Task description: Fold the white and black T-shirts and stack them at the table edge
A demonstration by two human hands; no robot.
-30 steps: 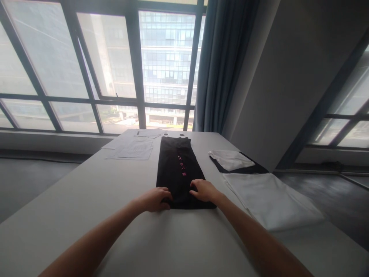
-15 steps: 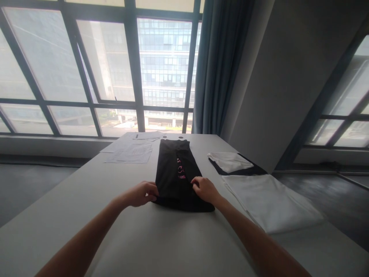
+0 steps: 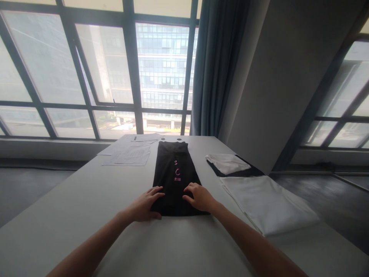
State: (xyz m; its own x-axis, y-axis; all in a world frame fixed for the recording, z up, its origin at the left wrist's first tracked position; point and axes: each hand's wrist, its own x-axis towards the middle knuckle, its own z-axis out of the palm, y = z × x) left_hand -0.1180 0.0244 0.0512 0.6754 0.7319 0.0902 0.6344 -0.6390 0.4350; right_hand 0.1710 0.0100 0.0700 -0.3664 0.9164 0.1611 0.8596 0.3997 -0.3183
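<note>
A folded black garment [image 3: 173, 165] with a pink print down its middle lies lengthwise on the white table [image 3: 86, 204]. My left hand [image 3: 148, 206] rests on its near left corner, fingers spread over the cloth and thumb at the near edge. On the near right part lies my right hand [image 3: 198, 196], its fingers slightly curled and apart on the fabric. Neither hand grips the cloth. Parts of both near corners are hidden under the hands.
To the right lie a large folded white cloth [image 3: 271, 204] and a smaller white cloth [image 3: 229, 163] on a dark cloth [image 3: 256, 171]. Papers [image 3: 129, 156] are spread at the far left. Beyond the table stand windows and a blue curtain [image 3: 216, 69].
Both hands have let go of the garment's sides and now lie on top of it. The garment looks flatter, with its pink print more fully exposed. The view has shifted slightly.
</note>
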